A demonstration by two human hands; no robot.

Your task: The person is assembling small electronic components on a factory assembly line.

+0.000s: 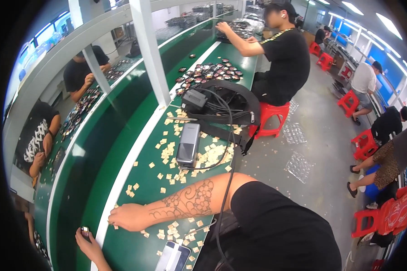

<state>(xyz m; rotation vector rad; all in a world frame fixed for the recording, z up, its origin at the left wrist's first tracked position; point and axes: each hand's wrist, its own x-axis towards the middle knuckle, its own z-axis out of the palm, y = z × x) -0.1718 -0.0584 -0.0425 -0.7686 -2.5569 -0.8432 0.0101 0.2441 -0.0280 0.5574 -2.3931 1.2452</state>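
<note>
Near the lower left, my left hand [93,248] grips a small black part [85,232] with a pale patch on its face, over the green conveyor belt. My right hand [130,217] reaches across the green work surface to its white edge strip [105,228]. Its fingers are bent and pressed together; what they hold, if anything, is hidden. Cream square pieces [171,232] lie scattered below my right forearm, and a larger pile of cream squares [212,156] sits beyond it. A phone [172,256] lies on the surface near my body.
A grey power bank [188,143] with cables stands beyond my right arm, beside a black bag [239,105]. Farther off is a heap of small black parts [209,72]. A white post [150,52] rises beside the belt. People sit opposite and ahead, some on red stools [271,118].
</note>
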